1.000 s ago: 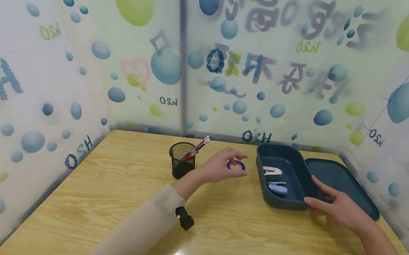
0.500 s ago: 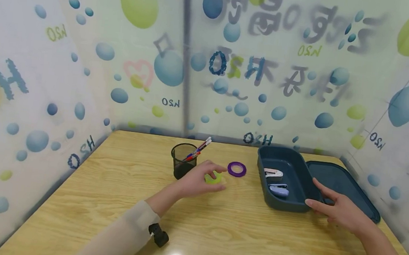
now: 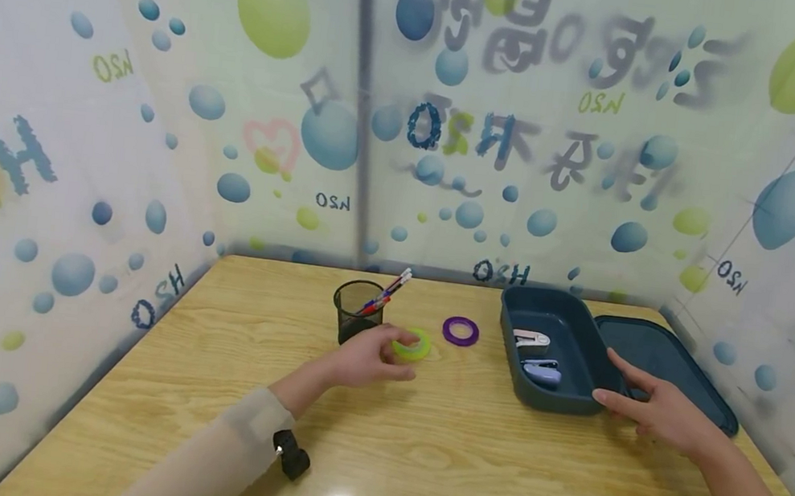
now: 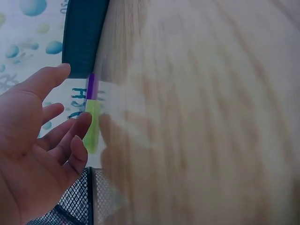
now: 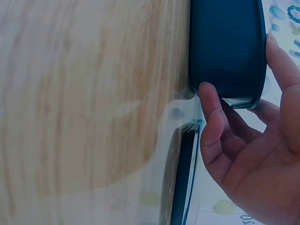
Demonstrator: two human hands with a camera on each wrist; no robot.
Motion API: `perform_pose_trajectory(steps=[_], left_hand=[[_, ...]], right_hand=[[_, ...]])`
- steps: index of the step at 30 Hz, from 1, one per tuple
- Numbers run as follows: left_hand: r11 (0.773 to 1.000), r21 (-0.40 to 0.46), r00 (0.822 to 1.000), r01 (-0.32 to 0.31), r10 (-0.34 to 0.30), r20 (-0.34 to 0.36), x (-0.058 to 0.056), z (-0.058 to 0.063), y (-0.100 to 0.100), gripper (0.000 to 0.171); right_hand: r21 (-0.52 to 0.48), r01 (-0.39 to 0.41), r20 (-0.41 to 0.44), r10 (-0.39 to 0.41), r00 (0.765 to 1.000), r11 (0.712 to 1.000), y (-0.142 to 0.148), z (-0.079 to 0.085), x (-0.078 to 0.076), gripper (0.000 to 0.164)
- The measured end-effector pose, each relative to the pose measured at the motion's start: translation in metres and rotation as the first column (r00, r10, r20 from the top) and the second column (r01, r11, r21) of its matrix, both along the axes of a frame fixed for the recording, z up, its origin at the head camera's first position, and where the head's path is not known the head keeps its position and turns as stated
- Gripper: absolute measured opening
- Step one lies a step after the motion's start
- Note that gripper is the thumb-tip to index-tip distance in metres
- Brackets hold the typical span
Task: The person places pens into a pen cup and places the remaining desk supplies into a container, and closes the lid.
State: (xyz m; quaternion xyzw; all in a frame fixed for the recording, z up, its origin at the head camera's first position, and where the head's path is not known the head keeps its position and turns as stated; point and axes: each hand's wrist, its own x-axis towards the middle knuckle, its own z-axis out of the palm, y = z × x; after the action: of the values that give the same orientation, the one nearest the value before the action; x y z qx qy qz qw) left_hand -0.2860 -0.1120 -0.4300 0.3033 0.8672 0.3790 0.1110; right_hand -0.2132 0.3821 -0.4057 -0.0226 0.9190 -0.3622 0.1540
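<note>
My left hand [image 3: 366,356] is beside a yellow-green tape roll [image 3: 419,346] lying flat on the table. Its thumb and fingers are spread loosely, and in the left wrist view there is a gap between the fingers and the green roll [image 4: 93,124]. Just beyond lies a purple tape roll [image 3: 461,331]. My right hand [image 3: 664,407] holds the near right corner of a dark teal box [image 3: 552,400], its thumb and fingers around the corner [image 5: 229,70]. Inside the box sit a white stapler [image 3: 530,340] and a lavender stapler [image 3: 541,371].
Behind my left hand stands a black mesh pen cup [image 3: 355,308] with several pens [image 3: 387,289]. A teal lid [image 3: 648,351] lies flat right of the box. Patterned curtains [image 3: 446,205] enclose the wooden table [image 3: 455,464].
My left hand has drawn back leftward from the purple tape roll to the yellow-green one, uncovering the purple roll. The right hand stays on the box corner.
</note>
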Motion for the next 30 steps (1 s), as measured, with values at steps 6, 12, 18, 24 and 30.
perform_pose_trajectory(steps=[6, 12, 18, 24, 30], left_hand=[[0.999, -0.013, 0.997, 0.046, -0.045, 0.062, -0.003, -0.001, 0.0, 0.065], [0.997, -0.034, 0.995, 0.068, -0.066, 0.078, -0.004, -0.003, 0.004, 0.066], [0.996, -0.043, 0.994, 0.085, -0.081, 0.068, -0.004, -0.004, 0.009, 0.062], [0.993, -0.073, 0.995, 0.095, -0.092, 0.039, -0.006, -0.007, 0.015, 0.062], [0.99, -0.098, 0.995, 0.101, -0.098, 0.026, -0.008, -0.008, 0.019, 0.071]], right_hand=[[-0.006, -0.001, 0.004, 0.001, 1.0, 1.0, 0.0, -0.001, 0.001, 0.097], [-0.003, -0.006, 0.006, 0.006, 1.0, 1.0, 0.0, 0.001, 0.002, 0.097], [-0.002, -0.001, 0.008, 0.001, 1.0, 1.0, 0.0, 0.002, 0.002, 0.097], [-0.015, 0.001, 0.016, 0.0, 1.0, 1.0, 0.0, 0.001, 0.002, 0.097], [-0.011, -0.001, 0.008, 0.001, 1.0, 1.0, 0.0, 0.0, 0.002, 0.096]])
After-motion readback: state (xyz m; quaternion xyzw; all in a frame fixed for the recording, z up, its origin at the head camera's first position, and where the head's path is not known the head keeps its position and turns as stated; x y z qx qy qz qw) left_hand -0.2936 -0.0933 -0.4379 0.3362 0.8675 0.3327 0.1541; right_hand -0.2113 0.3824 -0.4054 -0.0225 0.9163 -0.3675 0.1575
